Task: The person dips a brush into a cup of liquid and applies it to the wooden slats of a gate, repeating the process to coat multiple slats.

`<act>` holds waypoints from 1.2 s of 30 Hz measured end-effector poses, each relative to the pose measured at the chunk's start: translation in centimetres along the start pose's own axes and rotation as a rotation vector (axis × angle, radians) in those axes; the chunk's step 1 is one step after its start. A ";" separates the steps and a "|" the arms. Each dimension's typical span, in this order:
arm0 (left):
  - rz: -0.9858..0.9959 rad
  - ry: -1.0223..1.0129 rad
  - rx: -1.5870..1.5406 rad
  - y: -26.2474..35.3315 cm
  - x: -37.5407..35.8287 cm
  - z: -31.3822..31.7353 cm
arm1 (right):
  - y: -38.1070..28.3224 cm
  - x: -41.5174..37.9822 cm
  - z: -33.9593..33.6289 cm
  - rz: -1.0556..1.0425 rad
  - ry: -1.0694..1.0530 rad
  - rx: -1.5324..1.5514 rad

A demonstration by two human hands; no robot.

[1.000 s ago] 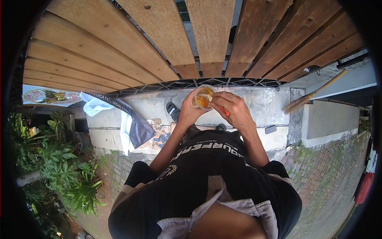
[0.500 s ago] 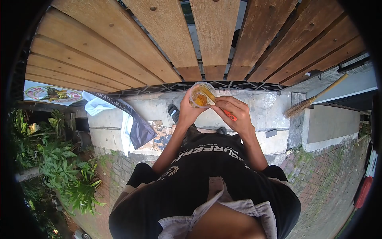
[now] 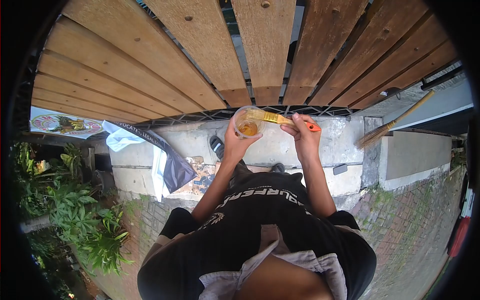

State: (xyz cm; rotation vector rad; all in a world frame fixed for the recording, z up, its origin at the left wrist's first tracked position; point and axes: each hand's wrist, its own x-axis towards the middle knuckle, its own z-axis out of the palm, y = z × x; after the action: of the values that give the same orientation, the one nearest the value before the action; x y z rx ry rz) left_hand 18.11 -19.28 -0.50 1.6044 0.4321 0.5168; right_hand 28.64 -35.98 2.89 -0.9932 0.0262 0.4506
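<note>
My left hand (image 3: 237, 145) is wrapped round a clear plastic cup (image 3: 256, 134) with some amber liquid in the bottom. In my right hand (image 3: 303, 136) is a paintbrush (image 3: 278, 118), gripped by its orange-tipped wooden handle. The brush lies nearly level, its pale bristles over the cup's mouth at the rim. Both hands are just in front of the near edge of a slatted wooden bench (image 3: 270, 55). Some of its slats on the right look darker than those at the left.
A printed banner (image 3: 170, 170) and white cloth hang off the bench's left end. A straw broom (image 3: 395, 122) leans at the right. On the pavement lies a dark flat object (image 3: 340, 169). Green plants (image 3: 80, 210) grow at the left, and sandalled feet (image 3: 217, 145) stand below.
My right hand has swung the paintbrush up from a steep tilt inside the cup to nearly level at the rim. My left hand still holds the cup in about the same place.
</note>
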 end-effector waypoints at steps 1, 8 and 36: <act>0.001 -0.004 0.009 0.2 0.0 0.1 | 0.0 0.2 -0.2 -0.002 -0.003 0.001; -0.009 -0.034 -0.085 -0.5 0.9 0.4 | 0.0 1.8 -2.3 0.165 0.061 0.391; -0.224 -0.085 0.125 -0.5 5.3 -7.2 | 13.0 21.0 -13.4 -0.435 1.023 0.628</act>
State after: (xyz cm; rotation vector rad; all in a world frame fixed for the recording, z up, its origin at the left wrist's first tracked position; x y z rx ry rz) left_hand 18.46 -10.37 -0.17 1.6656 0.5813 0.2550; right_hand 45.20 -33.45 -19.67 -0.4898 0.8074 -0.4840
